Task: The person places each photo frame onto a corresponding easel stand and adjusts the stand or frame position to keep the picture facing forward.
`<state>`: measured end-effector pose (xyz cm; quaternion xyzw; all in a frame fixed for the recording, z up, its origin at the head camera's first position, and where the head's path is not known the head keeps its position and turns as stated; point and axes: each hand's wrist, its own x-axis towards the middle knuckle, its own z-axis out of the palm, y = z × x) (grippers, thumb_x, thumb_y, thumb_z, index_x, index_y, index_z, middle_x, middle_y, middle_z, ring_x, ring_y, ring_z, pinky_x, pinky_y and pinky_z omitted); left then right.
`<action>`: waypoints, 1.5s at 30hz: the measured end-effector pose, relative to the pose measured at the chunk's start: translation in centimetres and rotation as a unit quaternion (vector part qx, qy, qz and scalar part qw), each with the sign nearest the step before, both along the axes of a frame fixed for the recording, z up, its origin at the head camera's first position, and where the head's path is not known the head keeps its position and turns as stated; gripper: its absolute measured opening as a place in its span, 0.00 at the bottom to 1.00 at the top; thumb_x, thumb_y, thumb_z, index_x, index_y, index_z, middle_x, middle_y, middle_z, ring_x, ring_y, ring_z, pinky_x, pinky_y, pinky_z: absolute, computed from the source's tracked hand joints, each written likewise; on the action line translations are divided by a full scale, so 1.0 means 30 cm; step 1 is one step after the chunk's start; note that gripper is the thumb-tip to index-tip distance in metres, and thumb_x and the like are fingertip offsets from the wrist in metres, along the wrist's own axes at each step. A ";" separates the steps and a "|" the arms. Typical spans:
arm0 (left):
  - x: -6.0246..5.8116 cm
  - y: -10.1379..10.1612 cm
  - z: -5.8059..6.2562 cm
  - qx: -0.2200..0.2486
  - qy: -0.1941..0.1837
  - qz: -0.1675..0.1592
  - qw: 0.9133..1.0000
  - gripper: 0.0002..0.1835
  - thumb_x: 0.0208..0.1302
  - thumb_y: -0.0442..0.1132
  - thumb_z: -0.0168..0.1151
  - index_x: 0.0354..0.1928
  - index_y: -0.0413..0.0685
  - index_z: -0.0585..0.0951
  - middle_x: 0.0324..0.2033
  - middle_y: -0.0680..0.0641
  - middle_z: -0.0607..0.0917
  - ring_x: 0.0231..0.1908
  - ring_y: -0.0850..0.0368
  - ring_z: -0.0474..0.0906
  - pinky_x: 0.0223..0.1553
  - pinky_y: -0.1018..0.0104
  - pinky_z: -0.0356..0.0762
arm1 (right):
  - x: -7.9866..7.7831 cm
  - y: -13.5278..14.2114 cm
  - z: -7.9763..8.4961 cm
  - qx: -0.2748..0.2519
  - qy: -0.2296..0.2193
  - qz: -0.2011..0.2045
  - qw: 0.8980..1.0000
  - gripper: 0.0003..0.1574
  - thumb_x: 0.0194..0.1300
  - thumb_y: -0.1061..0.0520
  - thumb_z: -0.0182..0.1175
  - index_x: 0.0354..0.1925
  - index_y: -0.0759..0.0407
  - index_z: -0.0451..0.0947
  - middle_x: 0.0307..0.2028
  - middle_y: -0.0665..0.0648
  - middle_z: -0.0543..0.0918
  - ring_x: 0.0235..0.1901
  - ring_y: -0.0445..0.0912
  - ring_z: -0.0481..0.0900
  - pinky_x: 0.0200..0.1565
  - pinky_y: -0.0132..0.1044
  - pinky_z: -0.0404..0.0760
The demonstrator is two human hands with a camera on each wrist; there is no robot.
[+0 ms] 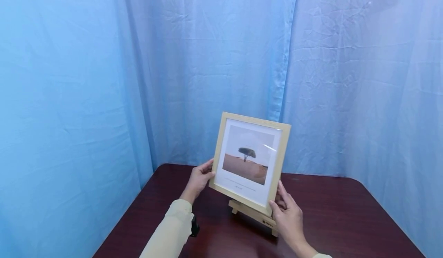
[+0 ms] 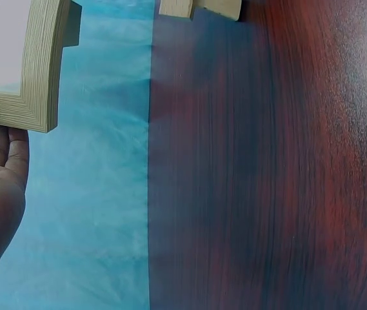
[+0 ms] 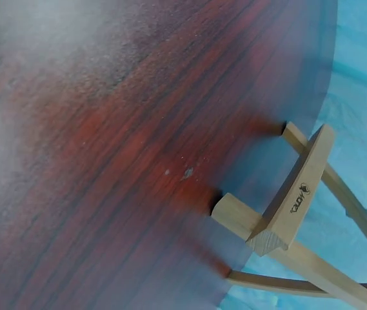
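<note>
A picture frame point(image 1: 250, 162) of pale wood holds a print of a lone tree on brown ground. Both hands grip it, tilted, in front of a small wooden easel point(image 1: 254, 215). My left hand point(image 1: 199, 179) pinches its left edge low down, thumb on the front. At the lower right corner, my right hand point(image 1: 288, 212) holds the other edge, thumb on the front and fingers behind. The left wrist view shows the frame's corner point(image 2: 38, 106) above my left fingers point(image 2: 17, 155). In the right wrist view, the easel's ledge point(image 3: 296, 194) and legs show; the frame hides its upper part in the head view.
The easel stands on a dark red-brown wooden table point(image 1: 328, 212) with rounded far corners. Light blue curtains point(image 1: 221, 58) hang behind the table and along both sides. A black strap piece point(image 1: 195, 226) sits at the left sleeve.
</note>
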<state>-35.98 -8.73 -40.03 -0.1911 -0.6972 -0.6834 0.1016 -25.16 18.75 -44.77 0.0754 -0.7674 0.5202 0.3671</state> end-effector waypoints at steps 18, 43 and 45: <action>-0.081 0.073 -0.107 -0.023 -0.034 0.009 0.999 0.27 0.65 0.23 0.60 0.66 0.39 0.74 0.51 0.34 0.82 0.50 0.46 0.79 0.49 0.63 0.79 | 0.019 0.075 -0.032 -0.001 -0.025 -0.027 0.999 0.46 0.55 0.77 0.67 0.70 0.58 0.69 0.49 0.66 0.82 0.36 0.40 0.84 0.36 0.21 0.79; -0.096 0.158 -0.192 -0.013 -0.037 0.004 0.999 0.27 0.63 0.20 0.59 0.65 0.40 0.76 0.50 0.35 0.84 0.49 0.46 0.80 0.46 0.60 0.81 | 0.014 0.134 -0.116 0.023 -0.064 -0.076 0.995 0.45 0.56 0.74 0.68 0.70 0.58 0.68 0.51 0.67 0.82 0.36 0.37 0.82 0.33 0.20 0.77; -0.097 0.163 -0.199 -0.016 -0.036 0.005 0.999 0.27 0.63 0.20 0.59 0.65 0.40 0.76 0.50 0.36 0.84 0.48 0.47 0.80 0.46 0.59 0.81 | 0.013 0.137 -0.125 0.021 -0.058 -0.079 0.995 0.45 0.56 0.74 0.68 0.70 0.59 0.69 0.51 0.68 0.82 0.36 0.34 0.81 0.34 0.19 0.77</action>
